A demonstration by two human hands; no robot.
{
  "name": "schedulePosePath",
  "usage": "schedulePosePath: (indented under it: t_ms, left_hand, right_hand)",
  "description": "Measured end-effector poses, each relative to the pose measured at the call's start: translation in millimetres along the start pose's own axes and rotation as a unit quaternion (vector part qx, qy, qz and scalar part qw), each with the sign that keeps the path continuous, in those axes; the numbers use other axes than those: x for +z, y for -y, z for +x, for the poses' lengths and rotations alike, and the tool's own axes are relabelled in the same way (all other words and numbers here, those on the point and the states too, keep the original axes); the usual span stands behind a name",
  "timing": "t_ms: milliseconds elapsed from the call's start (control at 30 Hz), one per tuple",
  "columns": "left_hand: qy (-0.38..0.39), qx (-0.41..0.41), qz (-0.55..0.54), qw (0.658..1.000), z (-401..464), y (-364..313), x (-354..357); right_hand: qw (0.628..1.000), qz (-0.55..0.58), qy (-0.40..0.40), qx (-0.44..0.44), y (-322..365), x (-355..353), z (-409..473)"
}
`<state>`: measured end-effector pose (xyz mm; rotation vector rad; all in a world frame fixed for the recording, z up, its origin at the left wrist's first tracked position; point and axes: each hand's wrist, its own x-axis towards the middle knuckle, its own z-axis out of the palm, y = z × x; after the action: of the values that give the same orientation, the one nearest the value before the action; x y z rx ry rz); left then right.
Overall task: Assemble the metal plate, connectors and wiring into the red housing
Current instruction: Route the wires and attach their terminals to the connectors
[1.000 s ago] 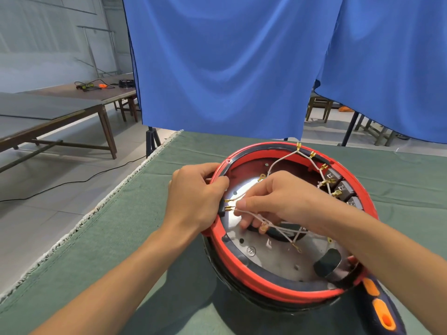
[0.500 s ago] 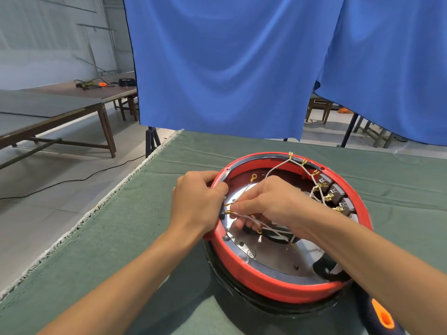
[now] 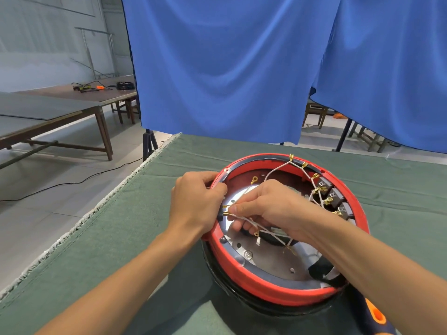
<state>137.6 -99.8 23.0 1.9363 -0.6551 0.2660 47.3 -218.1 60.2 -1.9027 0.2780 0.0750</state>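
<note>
The round red housing (image 3: 261,281) lies open side up on the green cloth. A shiny metal plate (image 3: 273,264) sits inside it. White wires (image 3: 271,232) with brass terminals run across the inside to the grey connectors (image 3: 335,198) on the right wall. My left hand (image 3: 193,204) grips the housing's left rim. My right hand (image 3: 266,204) reaches inside and pinches a white wire with a brass terminal (image 3: 226,213) at the left wall, close to my left fingers. A loose ring terminal (image 3: 254,180) lies near the back.
A screwdriver with a dark blue and orange handle (image 3: 372,315) lies on the green cloth-covered table (image 3: 121,238) at the lower right. Blue curtains (image 3: 229,68) hang behind the table. The table's left edge runs diagonally; wooden tables (image 3: 48,112) stand beyond on the left.
The housing has tipped slightly lower and flatter in view. My right hand has shifted a little left with the terminal toward the left wall. My left hand keeps its hold on the rim.
</note>
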Motion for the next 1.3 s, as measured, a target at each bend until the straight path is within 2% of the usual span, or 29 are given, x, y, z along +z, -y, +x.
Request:
schedulePosePath:
  t_ms: [100, 200, 333, 400, 567, 667, 767, 833, 933, 1100, 1200, 1267, 1300]
  left_hand:
    - [0.046, -0.037, 0.008, 0.998, 2.7, 1.1, -0.7]
    - [0.083, -0.085, 0.036, 0.992, 5.1, 3.8, -3.4]
    - [0.116, -0.115, 0.066, 0.984, 14.2, 12.8, -9.4]
    - [0.14, -0.113, 0.08, 0.98, 19.1, 15.4, -13.9]
    - [0.179, -0.113, 0.105, 0.972, 24.4, 17.1, -23.7]
    - [0.166, -0.097, 0.172, 0.966, 24.4, 9.2, -19.4]
    - [0.115, -0.036, 0.249, 0.961, 23.2, -9.3, -8.2]
    - [0.099, 0.009, 0.24, 0.966, 23.9, -26.2, 0.3]
    - [0.143, 0.038, 0.19, 0.971, 24.1, -49.7, 16.1]
    - [0.21, 0.023, 0.199, 0.957, 27.3, -64.1, 45.7]
    - [0.251, -0.045, 0.122, 0.959, 28.9, -59.5, 58.5]
    - [0.24, -0.076, 0.118, 0.961, 28.5, -54.6, 63.7]
    - [0.216, -0.071, 0.157, 0.961, 29.3, -52.1, 64.8]
  right_hand:
    - [0.996, -0.088, -0.013, -0.015, -0.4, 2.0, 2.3]
    - [0.977, -0.198, -0.068, -0.034, 5.9, -5.0, 3.8]
    - [0.967, -0.171, -0.177, -0.068, 6.5, -24.3, 3.1]
    - [0.948, -0.194, -0.234, -0.091, -1.8, -32.3, -0.5]
    - [0.875, -0.292, -0.365, -0.128, -24.4, -49.3, -12.2]
    - [0.88, -0.29, -0.363, -0.095, -37.5, -53.0, -9.3]
    - [0.9, -0.26, -0.345, -0.065, -49.9, -50.5, -3.2]
    - [0.914, -0.222, -0.336, -0.054, -53.9, -50.8, 0.0]
    - [0.924, -0.199, -0.323, -0.04, -56.3, -53.2, 3.0]
    - [0.926, -0.176, -0.331, -0.054, -60.4, -54.9, 4.0]
    - [0.926, -0.166, -0.333, -0.057, -61.5, -55.3, 4.8]
    - [0.926, -0.157, -0.338, -0.06, -63.2, -55.6, 5.9]
    - [0.926, -0.153, -0.341, -0.06, -64.0, -55.9, 6.7]
